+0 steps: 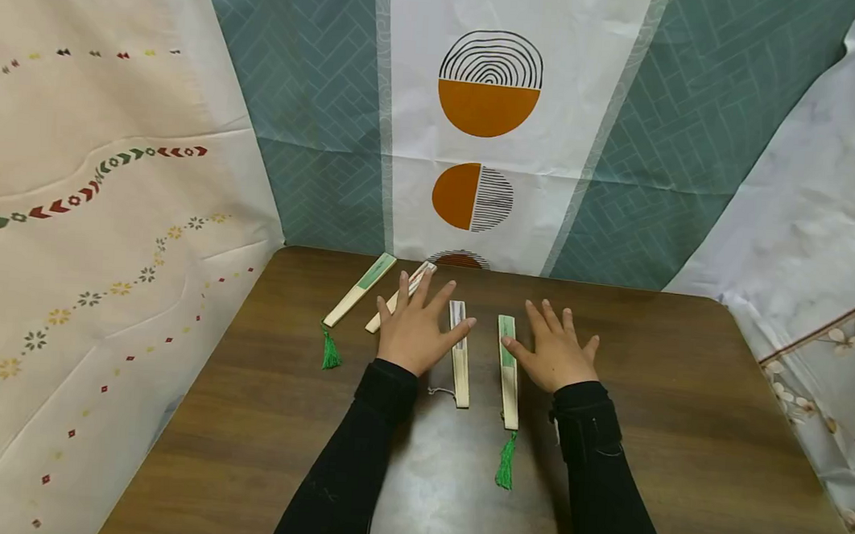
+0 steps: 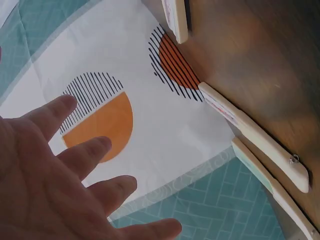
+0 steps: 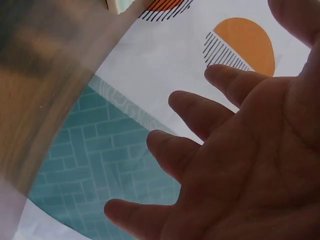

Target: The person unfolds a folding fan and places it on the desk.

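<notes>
Several folded hand fans lie on the wooden table. My left hand (image 1: 415, 331), fingers spread, hovers over a fan with a reddish print (image 1: 375, 324) and hides its middle. A green folding fan with a green tassel (image 1: 359, 290) lies farther left. Between the hands is a fan with a greyish print and a pale cord (image 1: 460, 365). Just right of that lies another green folding fan with a green tassel (image 1: 509, 384). My right hand (image 1: 561, 356) is spread beside it, thumb over its edge. Both wrist views show straight fingers and bare palms, holding nothing.
The brown table (image 1: 679, 441) ends at a hanging cloth (image 1: 524, 224) with orange and striped circles. Patterned white cloths hang at the left (image 1: 143, 284) and the right (image 1: 800, 214).
</notes>
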### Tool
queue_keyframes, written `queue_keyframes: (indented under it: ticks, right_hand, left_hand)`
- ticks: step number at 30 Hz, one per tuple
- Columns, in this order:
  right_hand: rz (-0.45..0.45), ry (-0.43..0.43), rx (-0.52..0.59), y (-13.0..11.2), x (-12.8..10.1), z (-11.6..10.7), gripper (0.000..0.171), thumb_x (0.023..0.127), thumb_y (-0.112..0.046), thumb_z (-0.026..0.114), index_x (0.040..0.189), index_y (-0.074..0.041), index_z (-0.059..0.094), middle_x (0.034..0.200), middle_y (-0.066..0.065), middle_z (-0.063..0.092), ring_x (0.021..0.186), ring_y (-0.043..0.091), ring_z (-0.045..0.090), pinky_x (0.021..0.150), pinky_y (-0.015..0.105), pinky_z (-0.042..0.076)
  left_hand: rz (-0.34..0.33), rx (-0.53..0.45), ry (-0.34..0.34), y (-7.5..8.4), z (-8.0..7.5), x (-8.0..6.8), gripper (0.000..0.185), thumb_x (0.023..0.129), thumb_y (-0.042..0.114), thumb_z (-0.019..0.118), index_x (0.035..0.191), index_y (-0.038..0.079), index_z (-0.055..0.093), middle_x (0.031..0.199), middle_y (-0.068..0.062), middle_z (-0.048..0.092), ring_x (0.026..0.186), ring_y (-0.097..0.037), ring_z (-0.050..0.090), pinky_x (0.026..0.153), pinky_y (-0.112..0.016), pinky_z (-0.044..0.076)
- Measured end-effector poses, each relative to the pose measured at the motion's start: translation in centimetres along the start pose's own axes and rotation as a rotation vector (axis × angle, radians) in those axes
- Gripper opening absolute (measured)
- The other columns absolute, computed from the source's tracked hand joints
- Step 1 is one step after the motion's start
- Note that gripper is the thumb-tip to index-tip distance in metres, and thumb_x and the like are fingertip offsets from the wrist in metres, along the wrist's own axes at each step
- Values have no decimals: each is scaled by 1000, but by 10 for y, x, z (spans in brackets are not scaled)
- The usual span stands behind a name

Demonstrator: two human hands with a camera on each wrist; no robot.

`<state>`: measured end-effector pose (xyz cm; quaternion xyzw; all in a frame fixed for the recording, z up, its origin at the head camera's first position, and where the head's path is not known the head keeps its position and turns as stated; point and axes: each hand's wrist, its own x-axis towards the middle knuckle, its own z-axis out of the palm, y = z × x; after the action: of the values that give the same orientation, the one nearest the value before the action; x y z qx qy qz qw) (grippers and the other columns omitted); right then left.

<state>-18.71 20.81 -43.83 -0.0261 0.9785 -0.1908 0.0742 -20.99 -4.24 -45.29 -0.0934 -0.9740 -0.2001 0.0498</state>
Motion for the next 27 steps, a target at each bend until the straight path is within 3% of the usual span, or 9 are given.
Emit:
queue_keyframes:
  ticks: [5, 10, 14, 17, 20, 24, 27]
  right_hand:
    - [7, -8, 17, 4, -4, -7, 87, 117, -58, 57, 183, -15, 20, 190, 25, 13, 175, 59, 4, 126, 99, -1]
    - [7, -8, 28, 8, -5, -13, 80, 120, -51, 53, 183, -15, 19, 190, 25, 13, 175, 59, 3, 125, 100, -2]
    - [11, -27, 41, 12, -5, -15, 77, 121, -49, 50, 183, -15, 19, 190, 26, 14, 175, 59, 3, 125, 99, -2]
    - [22, -39, 57, 14, -7, -15, 74, 121, -47, 49, 182, -14, 23, 189, 27, 14, 174, 62, 3, 125, 100, 0]
    - [31, -56, 64, 15, -8, -17, 72, 121, -48, 50, 182, -15, 27, 189, 28, 13, 172, 65, 4, 126, 100, 5]
    - [2, -86, 42, 17, -10, -19, 73, 120, -48, 54, 180, -13, 31, 187, 32, 17, 169, 68, 17, 127, 95, 21]
    - [-35, -118, 40, 21, -12, -18, 73, 120, -46, 56, 178, -8, 34, 184, 36, 23, 166, 66, 29, 127, 89, 33]
  left_hand:
    - [29, -5, -26, 11, 7, -1, 84, 109, 79, 54, 177, 32, 41, 191, -10, 26, 180, -43, 12, 138, -84, 19]
    - [76, 40, -122, 33, 24, 1, 93, 108, 81, 53, 178, 21, 40, 188, -12, 32, 180, -37, 18, 144, -71, 21]
    - [67, 99, -207, 52, 42, 5, 97, 108, 82, 53, 176, 13, 43, 185, -14, 39, 179, -35, 21, 146, -62, 24]
    - [31, 139, -271, 61, 62, 9, 96, 107, 82, 54, 176, 17, 43, 183, -13, 43, 179, -36, 22, 146, -61, 26]
    - [23, 175, -310, 66, 82, 12, 90, 106, 81, 58, 177, 29, 41, 182, -10, 46, 179, -37, 21, 145, -63, 27]
    - [59, 177, -281, 69, 111, 19, 83, 105, 73, 70, 176, 38, 43, 181, -8, 47, 179, -38, 22, 144, -66, 26]
    - [79, 178, -260, 75, 113, 19, 76, 105, 67, 74, 172, 42, 49, 179, -10, 50, 178, -39, 25, 143, -67, 29]
